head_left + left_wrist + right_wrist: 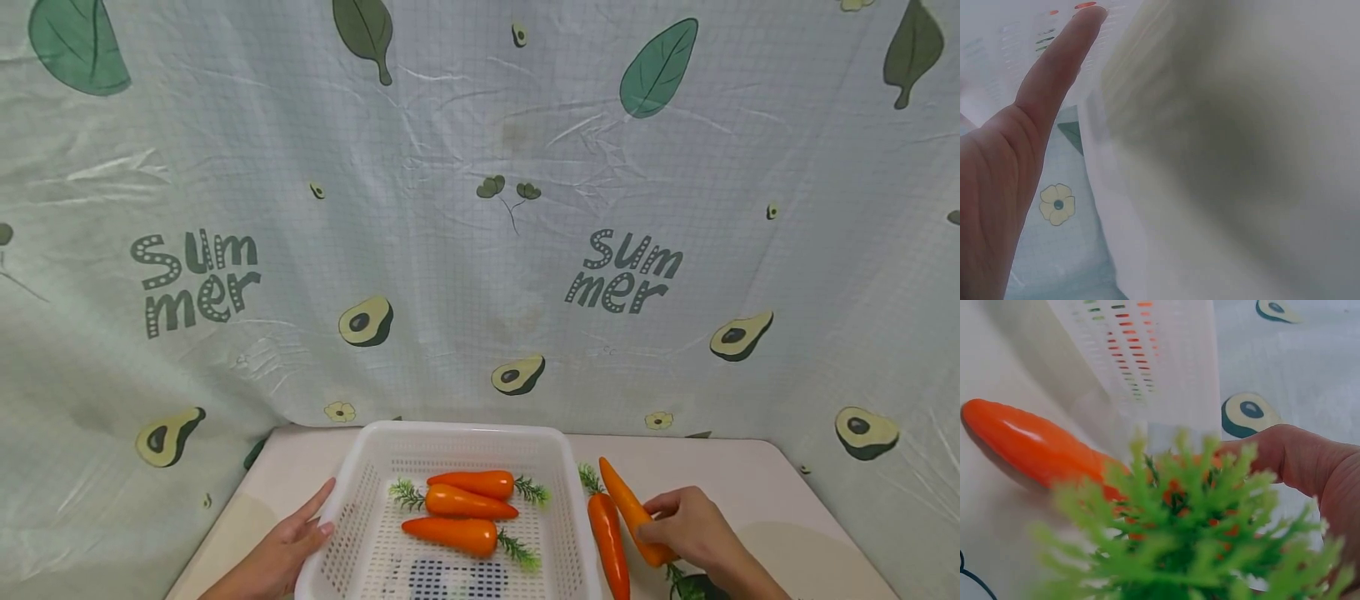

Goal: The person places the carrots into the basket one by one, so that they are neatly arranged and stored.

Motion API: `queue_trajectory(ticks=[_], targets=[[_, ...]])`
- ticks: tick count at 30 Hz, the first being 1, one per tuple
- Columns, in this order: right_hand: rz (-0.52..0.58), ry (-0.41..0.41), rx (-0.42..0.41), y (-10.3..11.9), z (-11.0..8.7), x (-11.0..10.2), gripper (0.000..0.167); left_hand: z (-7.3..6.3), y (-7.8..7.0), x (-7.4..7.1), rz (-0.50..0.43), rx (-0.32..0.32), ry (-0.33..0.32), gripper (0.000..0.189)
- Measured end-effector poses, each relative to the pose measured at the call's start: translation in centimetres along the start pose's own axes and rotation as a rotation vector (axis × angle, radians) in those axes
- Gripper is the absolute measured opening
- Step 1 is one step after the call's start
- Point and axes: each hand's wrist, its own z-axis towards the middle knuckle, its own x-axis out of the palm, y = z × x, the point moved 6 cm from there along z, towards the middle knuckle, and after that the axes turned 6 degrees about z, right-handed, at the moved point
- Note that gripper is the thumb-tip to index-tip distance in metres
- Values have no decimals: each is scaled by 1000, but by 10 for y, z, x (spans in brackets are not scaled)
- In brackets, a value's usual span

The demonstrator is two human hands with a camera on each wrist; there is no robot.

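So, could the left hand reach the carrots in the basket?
Probably yes: the left hand touches the plastic basket, whose open top leaves the carrots uncovered; only its rim intervenes.

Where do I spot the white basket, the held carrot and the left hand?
White basket (465, 429): head view, on its far rim.
Held carrot (627, 503): head view, on its orange body.
Left hand (287, 542): head view, mid-hand.

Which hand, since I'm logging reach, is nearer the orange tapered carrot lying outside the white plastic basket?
Right. The right hand is just right of that carrot, holding another; the left hand is across the basket.
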Motion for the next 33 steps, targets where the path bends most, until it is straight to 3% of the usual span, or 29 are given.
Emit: queue_trajectory(ticks=[33], targets=[[19,34,-52,26,-4,4,41,0,3,2,-57,-15,48,85]])
